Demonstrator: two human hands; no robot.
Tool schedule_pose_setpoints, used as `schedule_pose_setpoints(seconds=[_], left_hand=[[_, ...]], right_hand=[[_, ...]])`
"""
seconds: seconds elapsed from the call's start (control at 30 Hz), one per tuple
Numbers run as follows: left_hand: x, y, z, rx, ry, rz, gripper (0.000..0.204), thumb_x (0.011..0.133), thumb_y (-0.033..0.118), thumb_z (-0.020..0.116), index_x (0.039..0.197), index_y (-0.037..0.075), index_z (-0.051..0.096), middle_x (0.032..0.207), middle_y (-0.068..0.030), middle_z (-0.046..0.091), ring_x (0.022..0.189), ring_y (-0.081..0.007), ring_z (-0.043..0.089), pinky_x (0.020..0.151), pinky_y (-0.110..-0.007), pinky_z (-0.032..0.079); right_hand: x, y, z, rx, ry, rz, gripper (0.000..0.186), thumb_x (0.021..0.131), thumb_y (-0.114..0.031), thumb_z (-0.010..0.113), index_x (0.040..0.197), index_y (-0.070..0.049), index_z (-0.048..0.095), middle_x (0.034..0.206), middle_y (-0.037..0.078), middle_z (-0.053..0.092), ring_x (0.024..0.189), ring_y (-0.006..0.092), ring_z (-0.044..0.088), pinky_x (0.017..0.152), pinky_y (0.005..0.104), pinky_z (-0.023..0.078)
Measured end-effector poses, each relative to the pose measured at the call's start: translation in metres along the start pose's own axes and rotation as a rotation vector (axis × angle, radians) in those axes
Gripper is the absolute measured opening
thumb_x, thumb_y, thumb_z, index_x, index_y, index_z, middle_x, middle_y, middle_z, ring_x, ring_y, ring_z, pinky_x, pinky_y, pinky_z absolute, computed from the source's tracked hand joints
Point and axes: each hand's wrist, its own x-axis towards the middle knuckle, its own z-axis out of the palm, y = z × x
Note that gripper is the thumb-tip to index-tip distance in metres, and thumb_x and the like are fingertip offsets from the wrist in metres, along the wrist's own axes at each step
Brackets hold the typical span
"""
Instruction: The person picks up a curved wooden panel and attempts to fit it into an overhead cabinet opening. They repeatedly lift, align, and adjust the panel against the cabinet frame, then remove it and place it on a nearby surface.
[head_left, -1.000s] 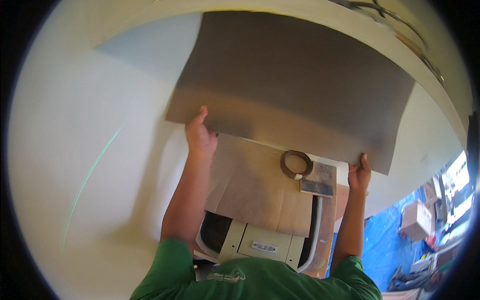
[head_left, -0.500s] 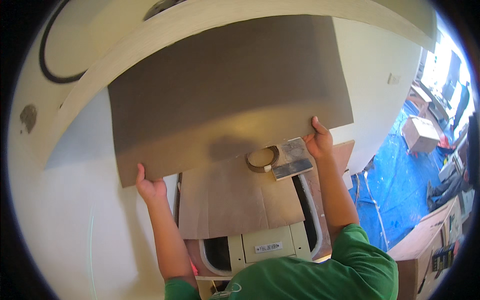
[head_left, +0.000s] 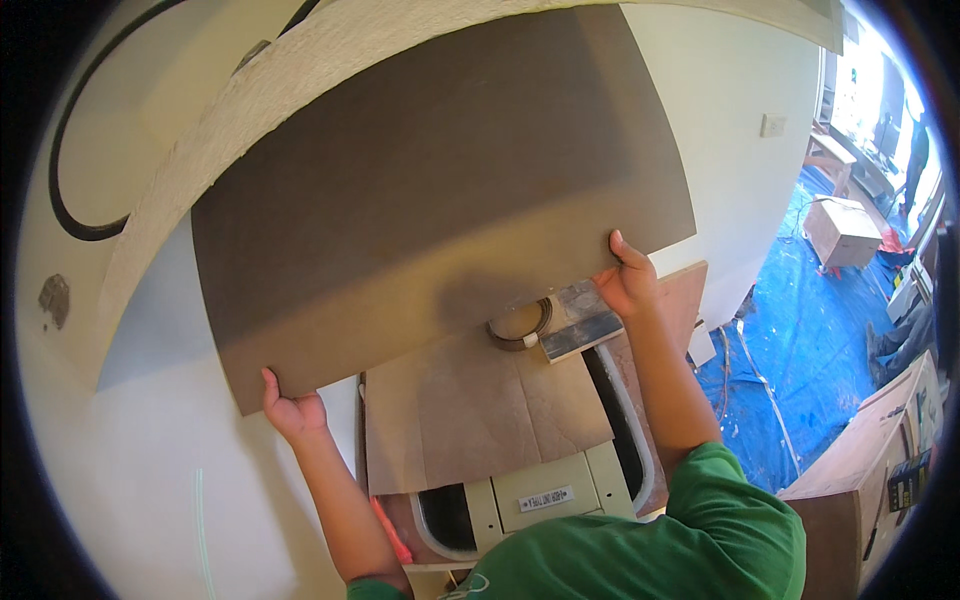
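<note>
A large, thin, dark brown sheet [head_left: 430, 170], perhaps laminate, stands up against the pale wall, its top edge close under a curved ledge. My left hand [head_left: 295, 405] grips its lower left corner area, thumb on the front face and fingers behind the edge. Near the lower right corner, my right hand [head_left: 627, 280] holds the same edge, thumb also in front. Below the sheet, a roll of brown edge banding [head_left: 519, 342] and a block with a dark strip [head_left: 582, 337] rest on a creased brown board [head_left: 480, 410]; the sheet's lower edge partly hides them.
The creased board lies over a cream cabinet-like unit [head_left: 545, 490] with dark rounded openings. A curved pale ledge [head_left: 230, 130] arches overhead, with a black cable [head_left: 60, 170] beyond it. Right are blue sheeting [head_left: 800, 350], a box [head_left: 842, 232], a wooden crate [head_left: 850, 490] and a person's legs [head_left: 900, 340].
The sheet has tilted slightly, its left end now lower in view, and shifted a little left with both hands still on it. The whole view has also turned somewhat.
</note>
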Motion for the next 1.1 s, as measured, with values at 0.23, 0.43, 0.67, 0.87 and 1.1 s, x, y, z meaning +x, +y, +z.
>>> schedule_pose_setpoints(seconds=[0.23,0.43,0.67,0.87,1.1], left_hand=[[-0.004,0.02,0.004,-0.056,-0.07,-0.005,0.037,0.097,0.022,0.051,0.128,0.002,0.05,0.13,-0.0106,0.055,0.121,-0.0281,0.05,0.104,-0.045,0.04],[-0.006,0.031,-0.006,-0.06,-0.08,0.023,0.04,0.094,0.021,0.054,0.129,0.003,0.05,0.129,-0.0111,0.055,0.122,-0.029,0.049,0.105,-0.045,0.038],[-0.014,0.029,0.015,-0.104,-0.163,0.06,0.038,0.093,0.02,0.055,0.126,0.002,0.052,0.126,-0.0099,0.057,0.118,-0.028,0.051,0.102,-0.042,0.038],[-0.023,0.055,0.018,-0.191,-0.245,0.088,0.039,0.089,0.021,0.053,0.123,0.002,0.054,0.125,-0.0102,0.058,0.116,-0.028,0.052,0.098,-0.041,0.04],[-0.013,0.064,0.003,-0.277,-0.561,0.046,0.039,0.084,0.019,0.054,0.119,0.003,0.058,0.12,-0.0091,0.062,0.11,-0.0259,0.057,0.095,-0.04,0.042]], right_hand=[[-0.018,-0.004,0.025,0.036,-0.027,-0.025,0.035,0.095,-0.017,0.054,0.127,-0.003,0.049,0.124,0.012,0.059,0.114,0.0281,0.058,0.096,0.0434,0.047],[-0.026,-0.008,0.041,-0.064,0.015,-0.076,0.034,0.094,-0.017,0.056,0.123,-0.001,0.053,0.125,0.013,0.058,0.12,0.0287,0.053,0.105,0.0463,0.039],[-0.037,-0.029,0.028,-0.068,-0.136,-0.012,0.034,0.098,-0.018,0.049,0.126,0.001,0.052,0.13,0.016,0.055,0.122,0.0279,0.052,0.105,0.0428,0.042],[-0.05,-0.027,0.06,-0.083,-0.159,-0.025,0.034,0.098,-0.015,0.049,0.127,0.003,0.05,0.131,0.017,0.055,0.123,0.0278,0.051,0.106,0.0432,0.042],[-0.057,-0.041,0.083,-0.267,-0.024,-0.146,0.034,0.097,-0.015,0.052,0.125,0.002,0.052,0.127,0.016,0.058,0.119,0.0275,0.054,0.103,0.0427,0.045]])
